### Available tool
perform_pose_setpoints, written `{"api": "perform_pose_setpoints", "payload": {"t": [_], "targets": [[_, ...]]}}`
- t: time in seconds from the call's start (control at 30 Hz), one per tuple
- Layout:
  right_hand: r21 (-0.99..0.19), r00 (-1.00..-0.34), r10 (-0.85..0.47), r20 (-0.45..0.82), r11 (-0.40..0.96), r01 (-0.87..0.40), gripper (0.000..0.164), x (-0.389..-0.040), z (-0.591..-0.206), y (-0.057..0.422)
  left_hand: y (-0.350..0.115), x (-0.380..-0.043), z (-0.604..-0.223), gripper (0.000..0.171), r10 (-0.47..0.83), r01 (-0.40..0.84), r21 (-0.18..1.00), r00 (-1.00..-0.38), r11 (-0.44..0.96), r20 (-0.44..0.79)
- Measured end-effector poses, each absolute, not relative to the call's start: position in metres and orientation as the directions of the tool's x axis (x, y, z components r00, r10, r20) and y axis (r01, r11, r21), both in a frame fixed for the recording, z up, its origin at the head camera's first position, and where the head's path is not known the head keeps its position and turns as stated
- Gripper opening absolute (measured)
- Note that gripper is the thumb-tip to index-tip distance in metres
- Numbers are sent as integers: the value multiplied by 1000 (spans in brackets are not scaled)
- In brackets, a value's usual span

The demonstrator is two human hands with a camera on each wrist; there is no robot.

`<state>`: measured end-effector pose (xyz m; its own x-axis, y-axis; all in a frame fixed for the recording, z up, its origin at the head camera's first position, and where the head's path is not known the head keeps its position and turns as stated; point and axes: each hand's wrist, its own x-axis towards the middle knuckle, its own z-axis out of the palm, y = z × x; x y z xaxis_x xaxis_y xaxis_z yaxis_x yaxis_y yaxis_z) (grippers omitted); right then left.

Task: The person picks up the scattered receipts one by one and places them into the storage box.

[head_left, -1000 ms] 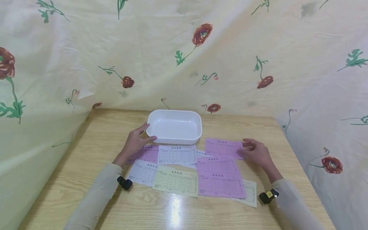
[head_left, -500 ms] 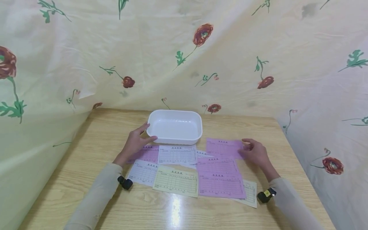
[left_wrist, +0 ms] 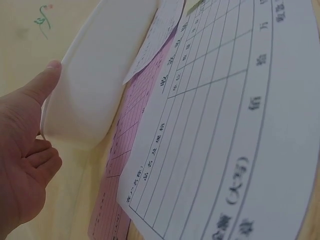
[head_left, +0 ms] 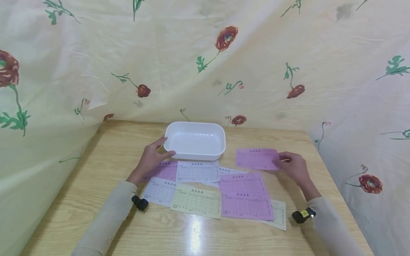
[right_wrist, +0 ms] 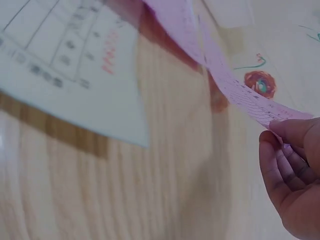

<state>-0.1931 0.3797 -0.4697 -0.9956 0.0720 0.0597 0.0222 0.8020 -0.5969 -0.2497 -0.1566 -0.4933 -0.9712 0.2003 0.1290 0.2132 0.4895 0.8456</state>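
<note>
My right hand (head_left: 292, 166) pinches the right edge of a pink receipt slip (head_left: 254, 160) between thumb and fingers. In the right wrist view that pink slip (right_wrist: 225, 82) bends away from the fingertips, raised over the wood. My left hand (head_left: 150, 156) holds the left end of a white plastic tray (head_left: 194, 156), thumb at the front and fingers at the side. The left wrist view has the tray's outer wall (left_wrist: 85, 95) between thumb and curled fingers. Below the tray lie overlapping slips: a white slip (head_left: 198, 172), a yellow slip (head_left: 196, 202) and a pink slip (head_left: 246, 206).
More slips lie partly covered: a pink slip (head_left: 166, 172) and a white slip (head_left: 157, 192) at the left, a pale yellow slip (head_left: 278, 215) at the right. The wooden table (head_left: 153, 234) meets a flowered cloth (head_left: 179, 71) at its back and sides.
My right hand has drawn the pink slip up and to the right, away from the other pink slips. The left hand stays at the tray.
</note>
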Motion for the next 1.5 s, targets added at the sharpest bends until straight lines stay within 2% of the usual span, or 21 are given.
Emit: {"api": "perform_pose_setpoints", "payload": {"t": [0.2,0.43,0.87,1.27,1.5], "targets": [[-608,-988,103,119,794,9,41,-192,-450,375,-157,-248,-493,92,215,244,835,-964,493,155],[-691,-977,143,160,723,-7,44,-193,-415,361,-157,-249,-495,93,219,246,837,-963,489,155],[-806,-977,155,146,591,-27,51,-214,-372,313,-159,-251,-496,92,211,253,832,-963,494,167],[-889,-990,83,112,454,-63,44,-240,-377,274,-156,-250,-495,94,210,228,848,-967,479,141],[-930,-997,52,58,366,-35,44,-255,-384,249,-157,-250,-496,93,205,222,850,-969,478,139]]}}
